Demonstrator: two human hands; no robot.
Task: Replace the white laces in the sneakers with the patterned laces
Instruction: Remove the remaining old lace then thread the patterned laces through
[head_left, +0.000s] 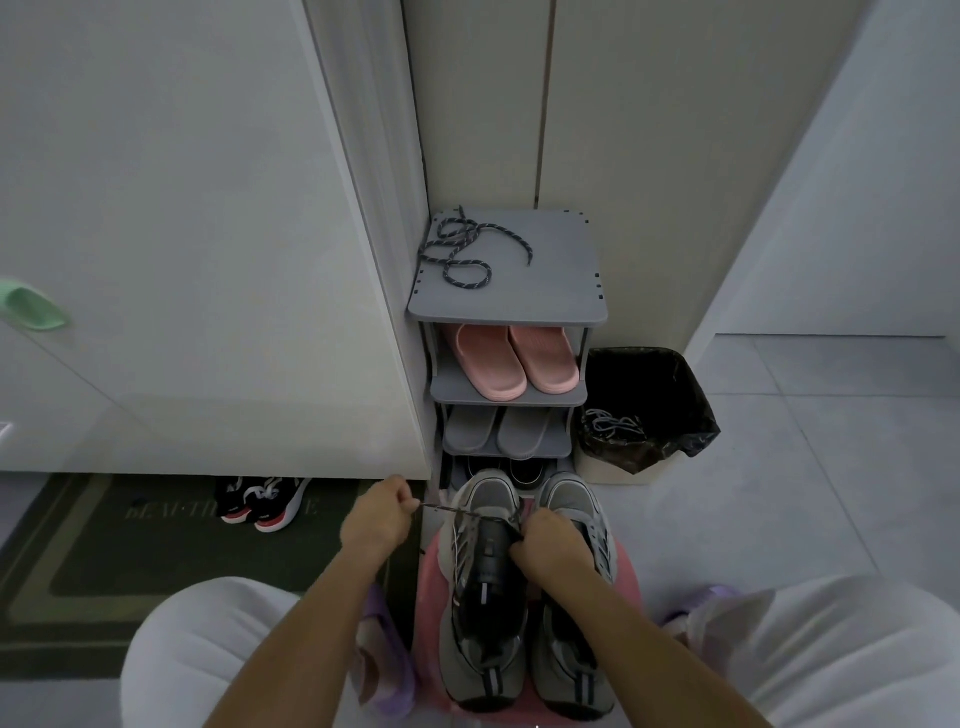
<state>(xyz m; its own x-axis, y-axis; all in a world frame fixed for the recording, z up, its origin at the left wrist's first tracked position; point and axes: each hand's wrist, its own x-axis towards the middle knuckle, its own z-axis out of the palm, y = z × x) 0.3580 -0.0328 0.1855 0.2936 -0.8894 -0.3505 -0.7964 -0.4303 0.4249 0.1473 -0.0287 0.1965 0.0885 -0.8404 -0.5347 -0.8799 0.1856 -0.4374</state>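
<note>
Just the one head cam view, looking down past two knees in white trousers.

A left-side chunky grey-and-black mesh sneaker (485, 597) and its right-side twin sneaker (574, 592) sit side by side, touching, on a round pink stool (427, 597) between the knees. Their toes point at the shoe rack.

The left hand (376, 517) is out to the side of the left-side sneaker, fingers curled in, pinching the end of a dark patterned lace with pale flecks (441, 509). That lace runs taut from the pinch across to the front eyelets of the same sneaker. The right hand (545, 545) is curled up tight on top of that sneaker, gripping it around the tongue. Can't tell if it's got some lace in there too.

A second dark flecked lace (462, 249) lies in loose loops on the top board of the narrow grey plastic shoe rack (545, 280), toward its left side. The shelf below holds pink rubber slides (514, 358), and grey slides (496, 428) sit under those.

Just right of the rack there's a small bin lined with a black bag (654, 374), with a tangle of pale laces (615, 423) lying in it.

Off to the left, a dark green doormat (156, 551) has black, white and red trainers (265, 501) at its far edge, tucked under a white cabinet.
</note>
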